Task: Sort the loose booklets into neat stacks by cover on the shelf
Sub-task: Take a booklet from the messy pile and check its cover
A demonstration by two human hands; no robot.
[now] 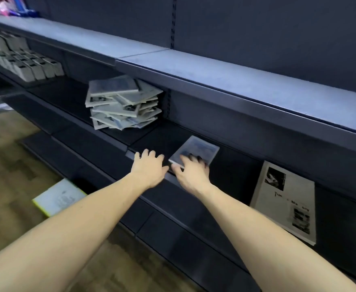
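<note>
A messy pile of grey booklets (pixel 123 104) leans crookedly at the back of the dark middle shelf (pixel 151 135). To its right lies a single booklet with a dark picture cover (pixel 196 149). My right hand (pixel 190 172) rests on its near edge, fingers spread over the cover and thumb at the left corner. My left hand (pixel 148 167) hovers just left of it at the shelf's front lip, fingers relaxed and holding nothing. A larger grey booklet with black photos (pixel 286 203) lies flat further right on the same shelf.
The grey upper shelf (pixel 215 68) overhangs the work area. Rows of small grey boxes (pixel 25 60) fill the far left. A white and yellow booklet (pixel 60 197) sits low near the wooden floor (pixel 8 165). Lower dark shelves run beneath my arms.
</note>
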